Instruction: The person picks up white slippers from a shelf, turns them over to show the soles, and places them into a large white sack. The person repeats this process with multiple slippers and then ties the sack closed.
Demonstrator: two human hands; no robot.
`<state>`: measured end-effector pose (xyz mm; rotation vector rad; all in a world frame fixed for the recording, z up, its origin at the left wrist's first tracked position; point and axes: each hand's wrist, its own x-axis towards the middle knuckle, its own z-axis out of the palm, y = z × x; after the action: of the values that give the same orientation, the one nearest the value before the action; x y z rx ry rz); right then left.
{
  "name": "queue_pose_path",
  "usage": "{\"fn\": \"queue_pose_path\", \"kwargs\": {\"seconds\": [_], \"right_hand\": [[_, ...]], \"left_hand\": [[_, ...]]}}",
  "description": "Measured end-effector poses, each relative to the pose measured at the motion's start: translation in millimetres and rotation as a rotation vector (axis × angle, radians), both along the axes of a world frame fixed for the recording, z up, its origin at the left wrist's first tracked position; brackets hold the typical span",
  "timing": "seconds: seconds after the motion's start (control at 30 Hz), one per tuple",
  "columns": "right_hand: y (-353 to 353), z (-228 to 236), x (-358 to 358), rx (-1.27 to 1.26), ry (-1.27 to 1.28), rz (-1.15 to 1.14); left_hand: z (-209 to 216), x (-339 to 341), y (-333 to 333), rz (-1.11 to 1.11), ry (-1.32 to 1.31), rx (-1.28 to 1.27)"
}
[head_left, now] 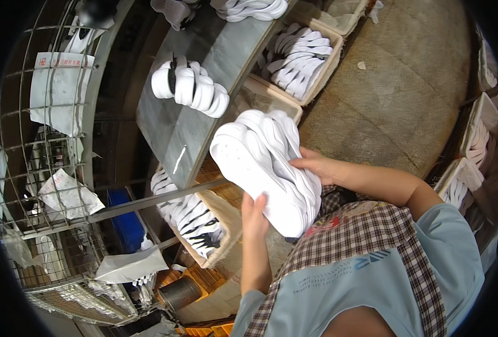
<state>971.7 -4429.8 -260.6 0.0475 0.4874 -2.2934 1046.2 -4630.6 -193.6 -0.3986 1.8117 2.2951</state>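
- Surroundings: smooth grey flat tabletop [159,126] in the upper middle of the frame, slanting down to the left; grey metal-framed wire rack [104,73] with pale sheets on it fills the left side.
- Below the tabletop, a fuzzy-edged cream tub [227,226] holds white pieces with dark gaps between; a thin grey metal bar [131,206] crosses over it. Blue plastic bin [126,222] sits left of that tub.
- Obstruction: the held stack hides part of the fingers of both hands.
- Counts: three groups of white pieces on the tabletop, two of them at the top edge of the frame; one row [190,90] nearer its middle. One further cream tub [323,81] of white pieces, upper centre. One held stack; pieces overlap, exact number not readable.
- Stack of white, moulded, shoe-shaped soles [265,168]: centre of frame, tilted, in front of the brown-and-white checked apron [366,227].
- Left hand [254,216]: forearm up from lower edge; grasps the stack's lower-left side.
- Right hand [319,167]: forearm in from the right, elbow bent; grasps the stack's right side.
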Motion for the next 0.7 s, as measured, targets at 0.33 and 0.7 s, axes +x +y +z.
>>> {"fn": "queue_pose_path", "kwargs": {"seconds": [0.33,0.7], "right_hand": [[82,50,14,0.422,0.116,-0.39],[121,88,7,0.53,0.003,-0.354]], "left_hand": [[-22,-72,75,-0.117,0.075,0.103],[-35,-105,100,-0.308,0.052,-0.049]]}}
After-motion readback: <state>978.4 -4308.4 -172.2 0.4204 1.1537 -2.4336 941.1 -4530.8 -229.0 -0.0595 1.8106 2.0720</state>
